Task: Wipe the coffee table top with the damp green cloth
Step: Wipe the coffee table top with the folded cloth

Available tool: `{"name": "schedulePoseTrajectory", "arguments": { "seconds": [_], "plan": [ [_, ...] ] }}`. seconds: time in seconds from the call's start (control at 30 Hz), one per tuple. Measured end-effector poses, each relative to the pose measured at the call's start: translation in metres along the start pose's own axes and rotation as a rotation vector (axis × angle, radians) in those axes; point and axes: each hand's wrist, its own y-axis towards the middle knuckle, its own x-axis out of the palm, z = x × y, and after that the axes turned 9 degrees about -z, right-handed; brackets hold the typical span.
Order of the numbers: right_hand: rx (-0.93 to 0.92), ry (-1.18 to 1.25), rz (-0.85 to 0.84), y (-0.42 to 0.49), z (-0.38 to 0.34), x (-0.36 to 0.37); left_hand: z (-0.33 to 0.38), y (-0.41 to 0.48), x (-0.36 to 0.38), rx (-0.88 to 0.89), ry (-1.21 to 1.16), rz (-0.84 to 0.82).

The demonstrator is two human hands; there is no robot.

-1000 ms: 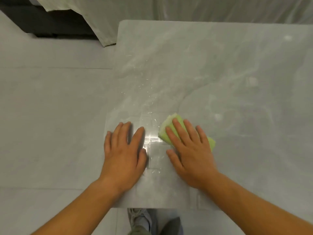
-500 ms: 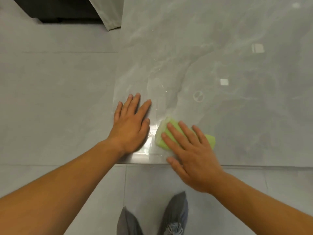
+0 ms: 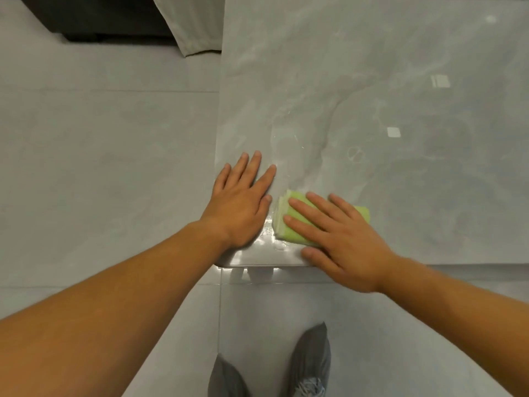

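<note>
The coffee table top (image 3: pixel 372 96) is glossy grey marble and fills the upper right of the view. A folded green cloth (image 3: pixel 286 222) lies flat near its front left corner. My right hand (image 3: pixel 340 236) presses on the cloth with straight, spread fingers and hides most of it. My left hand (image 3: pixel 243 202) rests flat on the table just left of the cloth, its fingers straight, close to the table's left edge. Wet streaks shine on the top between and ahead of the hands.
Pale grey floor tiles (image 3: pixel 100 167) lie to the left and below the table. A dark sofa base (image 3: pixel 108 21) with a light cover (image 3: pixel 194 30) hanging over it stands at the top left. My two grey shoes (image 3: pixel 272 365) are below the table's front edge.
The cloth and my right hand have slid back from further in to the table's front edge. My left hand stayed flat beside them. The view has tipped down, showing my shoes.
</note>
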Motion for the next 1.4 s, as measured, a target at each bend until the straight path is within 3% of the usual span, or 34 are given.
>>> {"name": "schedulePoseTrajectory", "arguments": {
  "seconds": [0.13,0.2,0.37,0.6,0.8,1.0,1.27,1.4],
  "plan": [
    [0.398,0.165,0.091,0.038,0.026,-0.026,-0.004,0.002,0.001,0.021,0.002,-0.015],
    [0.472,0.175,0.11,0.042,0.011,-0.024,-0.003,0.001,0.002,0.015,0.032,-0.009],
    [0.212,0.144,-0.011,0.017,-0.004,-0.015,0.003,0.001,-0.001,-0.001,0.039,-0.021],
    [0.565,0.251,0.117,0.102,0.049,-0.053,0.006,0.008,-0.026,-0.024,0.014,0.028],
    [0.197,0.087,-0.012,0.081,0.067,-0.05,-0.002,0.058,-0.069,-0.08,-0.085,0.117],
    [0.517,0.237,0.097,0.176,0.138,-0.1,-0.018,0.147,-0.101,-0.237,-0.115,0.087],
    [0.279,0.134,0.027,0.176,0.176,-0.102,-0.037,0.222,-0.124,-0.272,-0.073,0.062],
    [0.471,0.216,0.095,0.252,0.225,-0.142,-0.041,0.224,-0.125,-0.289,-0.054,0.13]
  ]
}}
